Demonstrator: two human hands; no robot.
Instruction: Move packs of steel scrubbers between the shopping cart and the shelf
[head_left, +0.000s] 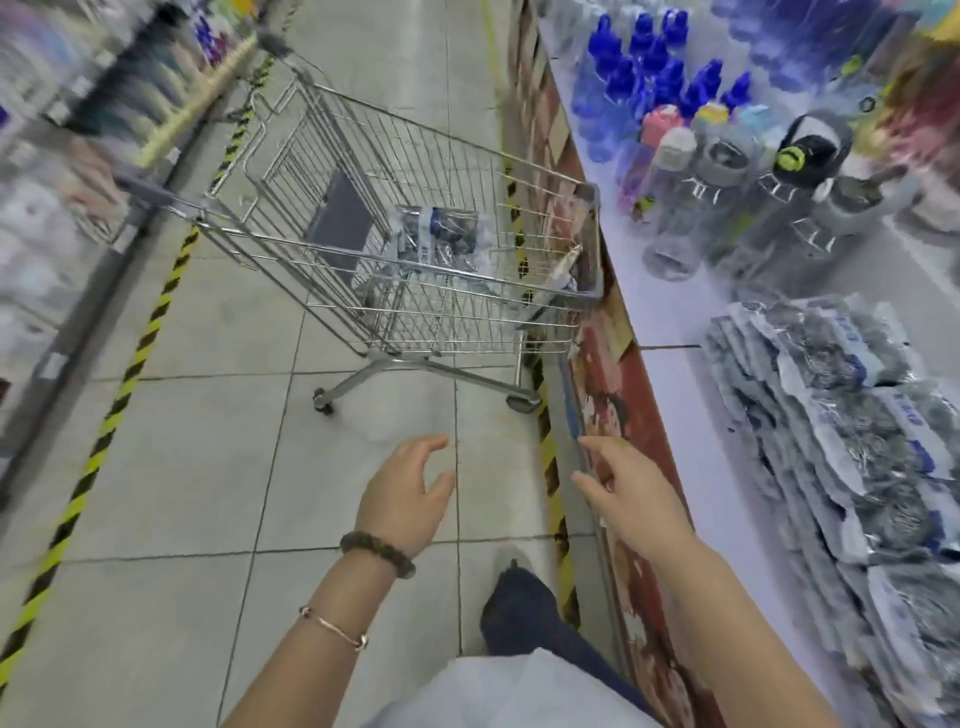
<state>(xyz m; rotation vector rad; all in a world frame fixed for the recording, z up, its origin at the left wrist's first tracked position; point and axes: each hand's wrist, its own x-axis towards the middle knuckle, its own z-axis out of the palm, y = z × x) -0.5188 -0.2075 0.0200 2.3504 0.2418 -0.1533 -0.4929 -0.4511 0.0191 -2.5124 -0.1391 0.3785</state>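
I see left hand and right hand at lower centre, fingers loosely spread, holding nothing. Scrubber packs stacked on shelf at right edge, nearer right hand. More packs in shopping cart, upper centre.

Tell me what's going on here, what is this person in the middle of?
A person stands in a shop aisle with the left hand and the right hand both empty, fingers loosely spread, held out over the tiled floor. Ahead, the shopping cart holds a few packs of steel scrubbers. To the right, a large stack of scrubber packs lies on the shelf, beyond it some bottles. Neither hand touches a pack right now.
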